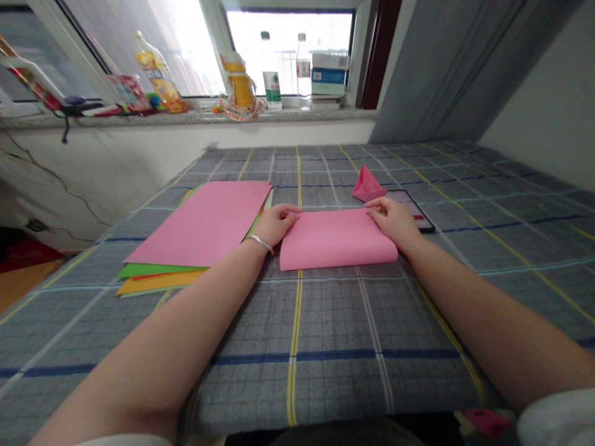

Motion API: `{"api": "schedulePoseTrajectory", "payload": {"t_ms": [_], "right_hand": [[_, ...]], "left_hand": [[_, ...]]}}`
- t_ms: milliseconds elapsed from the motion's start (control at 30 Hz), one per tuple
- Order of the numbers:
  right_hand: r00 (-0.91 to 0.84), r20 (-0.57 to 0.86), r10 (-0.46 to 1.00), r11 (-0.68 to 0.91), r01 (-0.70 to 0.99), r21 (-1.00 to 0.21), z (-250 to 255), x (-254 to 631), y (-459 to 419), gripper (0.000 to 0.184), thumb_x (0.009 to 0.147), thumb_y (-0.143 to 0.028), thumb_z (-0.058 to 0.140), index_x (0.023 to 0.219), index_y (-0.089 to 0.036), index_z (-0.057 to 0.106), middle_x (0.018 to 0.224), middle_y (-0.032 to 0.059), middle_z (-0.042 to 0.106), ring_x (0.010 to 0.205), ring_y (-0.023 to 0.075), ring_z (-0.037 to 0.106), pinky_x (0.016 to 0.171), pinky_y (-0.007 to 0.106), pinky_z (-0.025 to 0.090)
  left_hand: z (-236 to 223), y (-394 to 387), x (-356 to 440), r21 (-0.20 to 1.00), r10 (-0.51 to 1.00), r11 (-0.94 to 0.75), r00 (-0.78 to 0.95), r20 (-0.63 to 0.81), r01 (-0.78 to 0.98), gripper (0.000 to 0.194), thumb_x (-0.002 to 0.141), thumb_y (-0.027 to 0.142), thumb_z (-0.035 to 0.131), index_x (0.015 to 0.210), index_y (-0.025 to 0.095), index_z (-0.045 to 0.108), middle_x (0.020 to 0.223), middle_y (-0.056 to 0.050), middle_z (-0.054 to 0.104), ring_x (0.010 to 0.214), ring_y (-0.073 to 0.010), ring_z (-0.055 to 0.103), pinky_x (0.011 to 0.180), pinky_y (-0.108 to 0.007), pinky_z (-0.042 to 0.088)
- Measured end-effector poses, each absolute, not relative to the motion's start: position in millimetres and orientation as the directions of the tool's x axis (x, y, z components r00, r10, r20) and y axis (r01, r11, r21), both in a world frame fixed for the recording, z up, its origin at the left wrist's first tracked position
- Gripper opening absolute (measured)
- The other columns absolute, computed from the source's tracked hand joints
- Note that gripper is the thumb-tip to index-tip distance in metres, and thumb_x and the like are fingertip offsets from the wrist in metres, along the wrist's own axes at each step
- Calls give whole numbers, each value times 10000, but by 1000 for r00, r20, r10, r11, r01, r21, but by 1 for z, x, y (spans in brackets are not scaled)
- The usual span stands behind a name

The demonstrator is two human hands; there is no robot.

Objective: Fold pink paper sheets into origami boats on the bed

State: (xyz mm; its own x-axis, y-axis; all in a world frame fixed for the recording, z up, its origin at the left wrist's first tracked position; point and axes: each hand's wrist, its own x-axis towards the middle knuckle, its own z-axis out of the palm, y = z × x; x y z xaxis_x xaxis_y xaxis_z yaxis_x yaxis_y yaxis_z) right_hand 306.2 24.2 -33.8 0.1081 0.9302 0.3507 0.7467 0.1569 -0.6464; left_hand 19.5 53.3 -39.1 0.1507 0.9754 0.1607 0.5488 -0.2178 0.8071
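Observation:
A pink sheet of paper (337, 240) lies folded over on the checked bedspread (325, 334), its rounded fold toward me. My left hand (275, 223) pinches the sheet's far left corner, fingers curled. My right hand (393, 220) pinches the far right corner the same way. A silver bangle sits on my left wrist.
A stack of coloured paper (195, 238), pink on top with green and orange below, lies to the left. A small folded pink paper shape (367, 184) and a phone (413, 210) lie behind my right hand. Bottles and boxes line the windowsill (195, 118).

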Motion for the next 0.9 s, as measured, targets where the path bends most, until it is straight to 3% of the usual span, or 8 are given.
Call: {"api": "schedulePoseTrajectory", "payload": {"t_ms": [333, 500, 633, 900], "right_hand": [[135, 340, 931, 135, 738, -662, -33, 304, 24, 156, 807, -235, 594, 929, -177, 672, 859, 56, 717, 753, 180, 644, 718, 307, 477], [73, 353, 933, 147, 818, -557, -37, 305, 31, 145, 812, -241, 602, 912, -179, 687, 857, 54, 721, 765, 187, 637, 716, 304, 462], [-25, 330, 944, 171, 890, -422, -39, 308, 38, 128, 821, -234, 585, 868, -195, 698, 866, 53, 727, 786, 202, 638, 727, 315, 452], [-102, 305, 947, 208, 917, -339, -36, 305, 41, 152, 841, -209, 551, 885, -197, 696, 881, 56, 731, 800, 197, 643, 747, 306, 457]], "left_hand": [[-42, 57, 17, 826, 977, -212, 136, 165, 522, 279, 797, 305, 611, 1028, 179, 704, 805, -29, 683, 627, -116, 549, 542, -221, 415], [-42, 63, 17, 775, 977, -210, 150, 150, 596, 260, 807, 275, 590, 1014, 174, 712, 815, -38, 695, 649, -133, 576, 551, -233, 425], [-39, 63, 18, 652, 968, -251, 189, 165, 715, 237, 810, 242, 581, 992, 180, 719, 786, -30, 693, 657, -148, 589, 610, -257, 453], [-33, 59, 24, 280, 897, -429, 370, 239, 859, 227, 830, 166, 525, 955, 162, 715, 960, -76, 677, 897, -197, 614, 859, -307, 470]]}}
